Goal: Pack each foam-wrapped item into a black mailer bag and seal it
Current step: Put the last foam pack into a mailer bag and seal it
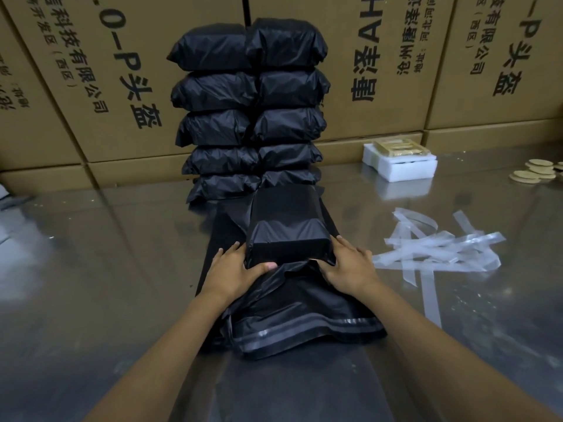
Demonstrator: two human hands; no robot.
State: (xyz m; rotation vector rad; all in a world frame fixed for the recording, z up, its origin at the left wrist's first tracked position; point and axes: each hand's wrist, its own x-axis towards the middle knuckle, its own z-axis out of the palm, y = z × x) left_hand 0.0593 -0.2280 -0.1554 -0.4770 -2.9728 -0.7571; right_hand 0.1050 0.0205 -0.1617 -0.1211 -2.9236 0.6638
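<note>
On a shiny metal table [91,284], a person works at a black mailer bag [288,226] that is filled out into a blocky shape by whatever sits inside it (the contents themselves are hidden by the plastic). The bag lies in the middle of the table, just in front of the person, on top of a flat layer of more black mailer film [225,236]. Its open end trails toward the camera, crumpled, with the grey adhesive strip [304,327] of the flap running across it and not yet folded over.

The left hand [234,269] lies against the left near corner of the packed block, fingers fairly straight along its side and the thumb pressing on the near face. The right hand [350,266] mirrors it at the right near corner, fingers spread flat on the plastic and on the loose film below. The two hands are apart, one on each side of the block, pressing rather than gripping.

Behind the bag stands a double stack of sealed black parcels [253,111], five high in each column, leaning against a wall of printed cardboard cartons [396,71]. To the right, well apart from the bag, a white foam tray [399,166] holds a gold-coloured item [399,147]. Farther right lie a few pale round discs [533,173]. A tangle of clear peeled liner strips [432,248] sits on the table near the right hand.
</note>
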